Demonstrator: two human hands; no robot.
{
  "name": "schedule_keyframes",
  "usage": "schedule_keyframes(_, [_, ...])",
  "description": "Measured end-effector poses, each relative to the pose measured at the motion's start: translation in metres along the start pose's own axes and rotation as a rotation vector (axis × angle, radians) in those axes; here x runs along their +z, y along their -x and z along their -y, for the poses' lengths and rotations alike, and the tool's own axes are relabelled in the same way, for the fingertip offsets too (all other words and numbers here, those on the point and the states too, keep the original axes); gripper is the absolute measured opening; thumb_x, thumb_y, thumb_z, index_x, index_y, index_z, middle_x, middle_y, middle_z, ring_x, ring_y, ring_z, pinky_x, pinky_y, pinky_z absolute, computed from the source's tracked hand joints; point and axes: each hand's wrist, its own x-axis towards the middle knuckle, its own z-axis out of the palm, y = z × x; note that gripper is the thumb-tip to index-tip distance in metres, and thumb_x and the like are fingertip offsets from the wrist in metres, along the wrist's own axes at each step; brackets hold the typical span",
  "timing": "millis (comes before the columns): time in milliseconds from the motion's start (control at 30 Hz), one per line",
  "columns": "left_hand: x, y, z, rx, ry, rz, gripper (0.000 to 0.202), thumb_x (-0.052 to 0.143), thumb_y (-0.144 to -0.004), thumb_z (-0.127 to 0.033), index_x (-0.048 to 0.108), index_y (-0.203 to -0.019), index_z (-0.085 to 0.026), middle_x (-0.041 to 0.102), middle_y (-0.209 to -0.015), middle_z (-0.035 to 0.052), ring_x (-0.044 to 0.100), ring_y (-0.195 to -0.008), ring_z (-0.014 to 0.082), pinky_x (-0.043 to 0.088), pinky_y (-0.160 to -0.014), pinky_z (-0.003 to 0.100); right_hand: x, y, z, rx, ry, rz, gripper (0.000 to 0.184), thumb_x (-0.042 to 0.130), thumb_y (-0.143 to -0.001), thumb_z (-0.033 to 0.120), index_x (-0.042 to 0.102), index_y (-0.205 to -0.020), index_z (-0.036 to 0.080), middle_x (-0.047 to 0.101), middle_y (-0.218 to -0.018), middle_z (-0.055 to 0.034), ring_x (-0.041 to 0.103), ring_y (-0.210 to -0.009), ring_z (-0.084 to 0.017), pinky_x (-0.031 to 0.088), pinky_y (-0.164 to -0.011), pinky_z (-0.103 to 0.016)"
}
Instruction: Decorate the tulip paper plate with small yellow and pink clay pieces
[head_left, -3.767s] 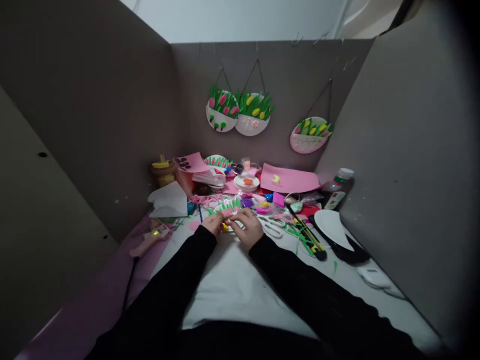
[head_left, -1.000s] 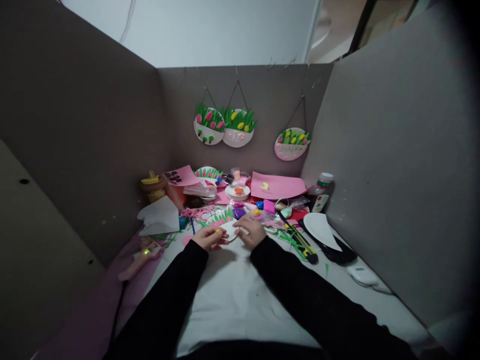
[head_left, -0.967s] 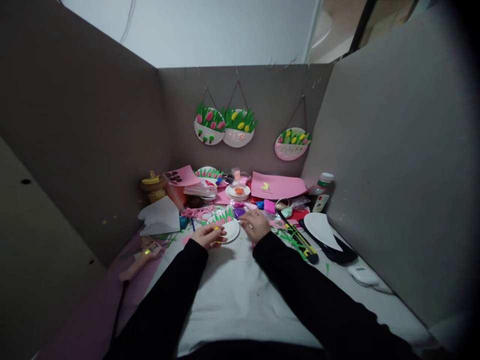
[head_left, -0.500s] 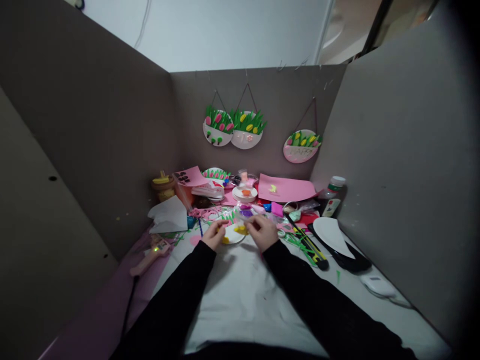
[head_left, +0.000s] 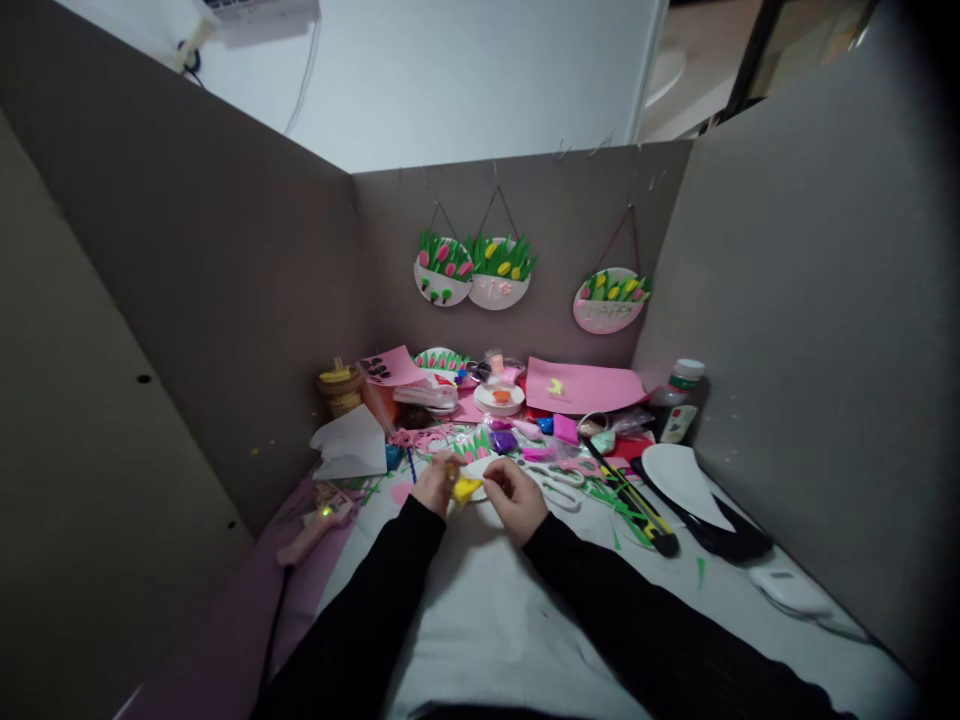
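Observation:
Low over the front of the table, my left hand (head_left: 433,487) is closed around a soft yellow lump (head_left: 466,491) that looks like modelling clay in a clear wrapper. My right hand (head_left: 517,498) is at the lump's right end, thumb and forefinger pinched together. What lies between those fingertips is too small to make out. Just behind both hands is a white paper plate (head_left: 486,492) with green grass shapes and pink tulips (head_left: 472,446) along its far side; the hands cover part of it.
White-handled scissors (head_left: 561,487), a yellow-black cutter (head_left: 637,505) and green scraps lie to the right. A pink glue gun (head_left: 311,535) with a lit light is at left. Clay packets, pink sheets (head_left: 585,385) and a bottle (head_left: 681,400) stand behind; grey panels enclose three sides.
The yellow lump, earlier at my right fingers with another yellow bit by my left, is now in my left hand. My right hand has come lower and closer. The view has tilted slightly upward.

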Motion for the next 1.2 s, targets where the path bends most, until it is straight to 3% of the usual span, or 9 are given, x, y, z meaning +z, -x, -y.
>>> schedule_keyframes(133, [0.011,0.003,-0.002,-0.196,0.368,0.123,0.052,0.063,-0.053,-0.065,0.058,-0.07,-0.017,0.059,-0.08,0.0064,0.055,-0.069,0.0174,0.045,-0.063,0.032,0.006,-0.007,-0.013,0.336,-0.352,0.039,0.019,0.049,-0.077,0.038,0.048,-0.081,0.019,0.049,-0.057,0.0034,0.045,-0.043,-0.01,0.035,-0.036,-0.02])
schedule_keyframes(333, [0.016,0.013,-0.003,-0.186,0.255,0.334,0.049,0.063,-0.059,-0.06,0.066,-0.073,-0.013,0.049,-0.124,0.0122,0.056,-0.093,0.024,0.046,-0.076,0.035,0.009,-0.007,-0.016,0.456,-0.64,0.24,0.038,0.035,-0.086,0.052,0.047,-0.075,0.018,0.047,-0.054,0.0022,0.048,-0.043,-0.012,0.04,-0.039,-0.022])
schedule_keyframes(400, [0.013,0.011,-0.002,-0.155,0.266,0.304,0.049,0.064,-0.059,-0.059,0.067,-0.081,-0.015,0.053,-0.119,0.0125,0.056,-0.093,0.0243,0.046,-0.076,0.035,0.006,-0.007,-0.016,0.52,-0.691,0.235,0.037,0.035,-0.087,0.05,0.048,-0.074,0.018,0.048,-0.055,0.001,0.049,-0.043,-0.012,0.041,-0.039,-0.022])
schedule_keyframes(533, [0.004,0.003,0.001,-0.05,0.301,0.168,0.048,0.065,-0.058,-0.058,0.061,-0.086,-0.018,0.058,-0.073,0.005,0.056,-0.07,0.0173,0.046,-0.063,0.03,-0.003,-0.01,-0.017,0.619,-0.672,0.075,0.023,0.044,-0.083,0.034,0.051,-0.073,0.015,0.052,-0.06,-0.0034,0.052,-0.045,-0.012,0.041,-0.038,-0.022])
schedule_keyframes(633, [0.0,0.002,0.001,0.096,0.058,0.136,0.041,0.067,-0.061,-0.049,0.054,-0.083,-0.017,0.05,-0.063,-0.0011,0.049,-0.059,0.0117,0.039,-0.055,0.025,-0.007,-0.014,-0.019,0.582,-0.619,-0.013,0.004,0.054,-0.072,0.019,0.052,-0.072,0.015,0.054,-0.065,-0.0043,0.056,-0.052,-0.013,0.045,-0.043,-0.024])
schedule_keyframes(700, [-0.001,0.005,0.0,0.197,-0.225,0.139,0.034,0.069,-0.062,-0.039,0.051,-0.081,-0.017,0.048,-0.066,-0.0018,0.046,-0.059,0.01,0.036,-0.056,0.023,-0.008,-0.015,-0.017,0.56,-0.6,-0.054,0.008,0.055,-0.067,0.013,0.052,-0.074,0.016,0.056,-0.073,-0.0045,0.059,-0.061,-0.014,0.049,-0.051,-0.025])
schedule_keyframes(800, [-0.001,0.009,-0.003,0.363,-0.637,0.15,0.025,0.066,-0.062,-0.028,0.049,-0.075,-0.017,0.046,-0.071,-0.0007,0.044,-0.065,0.0118,0.035,-0.062,0.025,-0.009,-0.01,-0.004,0.418,-0.482,-0.108,0.018,0.053,-0.071,0.013,0.05,-0.088,0.019,0.057,-0.089,-0.0041,0.061,-0.072,-0.013,0.05,-0.062,-0.026])
schedule_keyframes(1033, [0.003,0.012,-0.002,0.58,-0.955,0.233,0.021,0.056,-0.067,-0.031,0.048,-0.081,-0.017,0.05,-0.077,0.0036,0.047,-0.075,0.0185,0.037,-0.07,0.032,-0.015,0.011,0.024,-0.487,0.274,0.141,0.023,0.045,-0.078,0.015,0.049,-0.1,0.021,0.059,-0.088,-0.0054,0.055,-0.08,-0.018,0.046,-0.068,-0.031])
schedule_keyframes(1200, [0.006,0.015,0.0,0.6,-0.96,0.273,0.019,0.053,-0.068,-0.03,0.048,-0.081,-0.017,0.051,-0.078,0.0044,0.047,-0.076,0.0194,0.037,-0.07,0.034,-0.014,0.012,0.02,-0.546,0.47,0.225,0.034,0.042,-0.07,0.011,0.051,-0.102,0.018,0.054,-0.085,-0.007,0.052,-0.077,-0.02,0.045,-0.066,-0.031])
